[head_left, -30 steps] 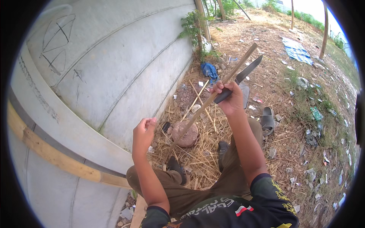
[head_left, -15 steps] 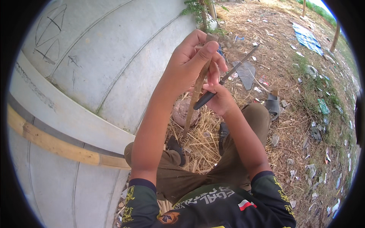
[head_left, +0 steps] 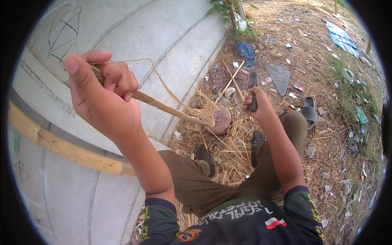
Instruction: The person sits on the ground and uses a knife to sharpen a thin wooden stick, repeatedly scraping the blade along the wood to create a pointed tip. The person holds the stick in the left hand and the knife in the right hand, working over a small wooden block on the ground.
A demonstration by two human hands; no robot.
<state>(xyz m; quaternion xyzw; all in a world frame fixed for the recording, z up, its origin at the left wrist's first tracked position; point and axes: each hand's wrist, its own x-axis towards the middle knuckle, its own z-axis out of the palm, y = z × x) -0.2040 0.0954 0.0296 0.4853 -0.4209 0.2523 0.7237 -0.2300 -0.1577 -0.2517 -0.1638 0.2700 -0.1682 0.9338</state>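
Note:
My left hand (head_left: 107, 92), raised at the left, is closed around the upper end of a wooden stick (head_left: 165, 107). The stick slants down to the right, and its lower end reaches a round reddish-brown block (head_left: 221, 121) on the ground; whether it touches the block I cannot tell. A thin peeled strip (head_left: 163, 83) loops above the stick, with frayed fibres near the lower end. In my right hand (head_left: 261, 105), above my right knee, is a knife (head_left: 252, 80) with a black handle, its blade pointing away from me and foreshortened.
A grey wall (head_left: 134, 36) and a bamboo pole (head_left: 73, 151) run along the left. Straw (head_left: 228, 151) covers the ground between my feet. Two crossed sticks (head_left: 231, 81), a grey flat piece (head_left: 279, 77), a sandal (head_left: 309, 111) and a blue cloth-like item (head_left: 246, 52) lie farther out.
My left hand has swung left with the stick, which now lies at a flatter slant. My right hand has moved right and apart from it with the knife. The loose strip now shows.

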